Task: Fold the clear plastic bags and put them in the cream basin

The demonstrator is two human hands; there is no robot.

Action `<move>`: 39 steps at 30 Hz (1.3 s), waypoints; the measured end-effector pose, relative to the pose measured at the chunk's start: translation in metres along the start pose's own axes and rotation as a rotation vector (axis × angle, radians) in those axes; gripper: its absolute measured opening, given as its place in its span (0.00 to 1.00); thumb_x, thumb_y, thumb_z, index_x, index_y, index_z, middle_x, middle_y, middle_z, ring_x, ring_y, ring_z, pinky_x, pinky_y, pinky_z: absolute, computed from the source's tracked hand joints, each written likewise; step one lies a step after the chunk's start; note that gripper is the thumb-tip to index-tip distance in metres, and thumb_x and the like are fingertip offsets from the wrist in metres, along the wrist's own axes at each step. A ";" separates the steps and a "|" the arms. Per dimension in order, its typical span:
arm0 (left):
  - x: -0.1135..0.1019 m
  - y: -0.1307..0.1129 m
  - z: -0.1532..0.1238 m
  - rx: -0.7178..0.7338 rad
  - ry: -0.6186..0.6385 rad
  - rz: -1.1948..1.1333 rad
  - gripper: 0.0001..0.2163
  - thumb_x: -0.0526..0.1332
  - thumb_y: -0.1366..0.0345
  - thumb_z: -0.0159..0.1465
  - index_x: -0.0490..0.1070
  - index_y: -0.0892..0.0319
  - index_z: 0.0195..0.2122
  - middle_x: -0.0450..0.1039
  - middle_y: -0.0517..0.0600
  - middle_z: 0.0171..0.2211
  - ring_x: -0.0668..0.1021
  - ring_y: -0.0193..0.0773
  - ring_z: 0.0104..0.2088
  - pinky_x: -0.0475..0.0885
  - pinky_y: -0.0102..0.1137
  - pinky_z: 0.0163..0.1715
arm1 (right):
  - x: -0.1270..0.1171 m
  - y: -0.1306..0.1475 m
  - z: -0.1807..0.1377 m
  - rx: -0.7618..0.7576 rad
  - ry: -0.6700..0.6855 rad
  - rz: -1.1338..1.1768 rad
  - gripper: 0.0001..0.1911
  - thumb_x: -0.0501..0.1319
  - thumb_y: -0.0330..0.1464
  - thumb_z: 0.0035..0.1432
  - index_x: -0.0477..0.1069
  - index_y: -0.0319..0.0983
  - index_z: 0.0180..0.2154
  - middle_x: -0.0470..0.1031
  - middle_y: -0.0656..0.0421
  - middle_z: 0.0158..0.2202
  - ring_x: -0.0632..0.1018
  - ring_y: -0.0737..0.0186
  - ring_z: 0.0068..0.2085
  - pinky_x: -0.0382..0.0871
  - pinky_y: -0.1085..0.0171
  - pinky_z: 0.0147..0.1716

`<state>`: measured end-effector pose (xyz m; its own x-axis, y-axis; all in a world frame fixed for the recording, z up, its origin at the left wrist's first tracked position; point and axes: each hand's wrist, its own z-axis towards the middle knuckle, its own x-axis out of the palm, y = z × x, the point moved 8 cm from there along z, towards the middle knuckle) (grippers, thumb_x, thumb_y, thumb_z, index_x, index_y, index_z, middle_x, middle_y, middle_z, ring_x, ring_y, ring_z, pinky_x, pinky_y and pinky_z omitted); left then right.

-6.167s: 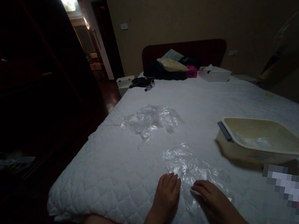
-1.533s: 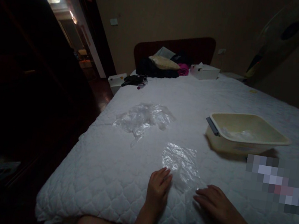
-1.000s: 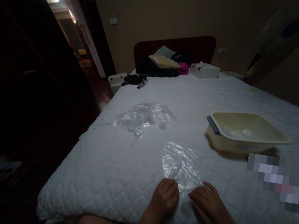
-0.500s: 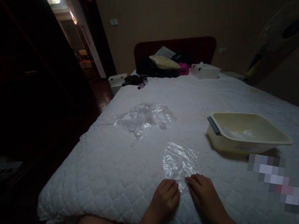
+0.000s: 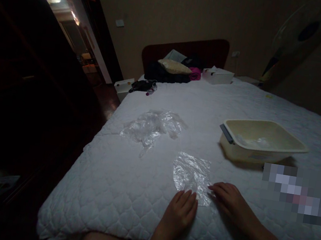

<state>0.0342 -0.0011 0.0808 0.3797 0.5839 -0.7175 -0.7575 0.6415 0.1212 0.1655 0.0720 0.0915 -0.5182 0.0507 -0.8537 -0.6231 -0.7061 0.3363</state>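
Note:
A clear plastic bag (image 5: pixel 190 173) lies folded flat on the white quilted bed (image 5: pixel 125 187). My left hand (image 5: pixel 180 213) rests palm down with fingers stretched out, its fingertips on the bag's near edge. My right hand (image 5: pixel 231 200) lies flat beside the bag's right edge, fingers extended and touching the plastic. Neither hand grips anything. Farther off to the left lies a crumpled heap of clear plastic bags (image 5: pixel 152 126).
A cream plastic basin (image 5: pixel 262 144) with clear plastic inside stands on the bed at the right. Clothes, a pillow (image 5: pixel 173 66) and a white box (image 5: pixel 217 76) sit by the dark headboard. The bed's left edge drops to a dark floor. A fan (image 5: pixel 298 40) stands far right.
The bag went from spread wide to a smaller folded shape. In the last half second both hands flattened out, and the right hand slid to the bag's right edge.

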 end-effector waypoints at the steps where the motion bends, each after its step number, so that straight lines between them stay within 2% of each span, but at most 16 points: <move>1: 0.000 0.000 0.000 -0.012 -0.002 -0.002 0.10 0.51 0.74 0.63 0.70 0.64 0.41 0.73 0.54 0.45 0.73 0.41 0.48 0.70 0.37 0.46 | -0.001 -0.006 -0.005 -0.002 0.019 0.000 0.12 0.53 0.29 0.59 0.69 0.41 0.44 0.74 0.54 0.40 0.74 0.59 0.40 0.68 0.58 0.40; 5: 0.001 -0.002 0.003 -0.046 0.010 -0.050 0.12 0.49 0.74 0.63 0.69 0.65 0.43 0.73 0.56 0.45 0.73 0.41 0.48 0.70 0.37 0.47 | -0.001 -0.018 -0.023 -0.027 0.064 -0.002 0.13 0.52 0.29 0.60 0.70 0.43 0.44 0.74 0.55 0.41 0.74 0.60 0.41 0.69 0.59 0.40; 10: 0.014 -0.006 -0.001 -0.038 0.088 -0.099 0.13 0.48 0.74 0.63 0.70 0.65 0.43 0.73 0.57 0.44 0.72 0.41 0.48 0.68 0.38 0.49 | -0.002 -0.002 -0.029 -0.121 0.042 0.008 0.15 0.54 0.29 0.59 0.69 0.44 0.47 0.75 0.54 0.43 0.75 0.60 0.42 0.70 0.59 0.40; 14: 0.016 -0.005 -0.002 -0.047 0.099 -0.119 0.13 0.48 0.73 0.63 0.70 0.66 0.42 0.73 0.57 0.43 0.72 0.42 0.48 0.68 0.38 0.50 | 0.001 0.007 -0.024 -0.164 0.116 0.040 0.15 0.55 0.29 0.58 0.70 0.45 0.46 0.74 0.54 0.43 0.74 0.59 0.44 0.69 0.58 0.41; 17: 0.015 -0.005 -0.001 -0.045 0.085 -0.134 0.13 0.48 0.73 0.62 0.70 0.66 0.42 0.73 0.57 0.43 0.72 0.42 0.47 0.68 0.39 0.49 | 0.002 0.006 -0.019 -0.125 0.179 0.059 0.13 0.55 0.32 0.58 0.70 0.43 0.45 0.73 0.53 0.44 0.72 0.57 0.45 0.66 0.56 0.44; 23: 0.019 -0.007 -0.003 -0.032 0.114 -0.119 0.13 0.47 0.73 0.63 0.70 0.65 0.42 0.72 0.56 0.44 0.72 0.42 0.48 0.67 0.39 0.50 | -0.001 0.005 -0.003 -0.031 0.213 0.114 0.09 0.54 0.36 0.58 0.72 0.43 0.38 0.74 0.55 0.40 0.72 0.58 0.43 0.63 0.55 0.45; 30: 0.017 -0.007 -0.003 -0.016 0.114 -0.083 0.12 0.48 0.73 0.64 0.70 0.65 0.42 0.73 0.56 0.43 0.73 0.41 0.47 0.68 0.39 0.49 | 0.015 -0.007 0.022 0.014 0.243 0.034 0.09 0.60 0.39 0.54 0.69 0.41 0.36 0.75 0.58 0.32 0.74 0.59 0.38 0.53 0.47 0.52; 34: 0.007 -0.006 0.002 -0.024 0.039 -0.086 0.12 0.49 0.74 0.63 0.70 0.65 0.41 0.73 0.57 0.43 0.72 0.42 0.48 0.70 0.38 0.47 | 0.019 -0.009 0.029 0.033 0.243 -0.013 0.12 0.63 0.37 0.51 0.67 0.40 0.37 0.74 0.60 0.28 0.74 0.58 0.36 0.54 0.46 0.51; 39: -0.011 -0.002 0.004 -0.049 -0.110 -0.082 0.08 0.53 0.75 0.60 0.70 0.64 0.38 0.75 0.55 0.36 0.75 0.40 0.42 0.72 0.36 0.42 | 0.011 0.002 0.027 -0.028 0.172 -0.055 0.06 0.61 0.34 0.53 0.66 0.40 0.33 0.74 0.59 0.30 0.74 0.60 0.35 0.55 0.47 0.50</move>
<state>0.0339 -0.0072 0.0916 0.4955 0.5831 -0.6438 -0.7452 0.6661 0.0297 0.1430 0.0904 0.0931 -0.3743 -0.0299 -0.9268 -0.6302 -0.7250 0.2779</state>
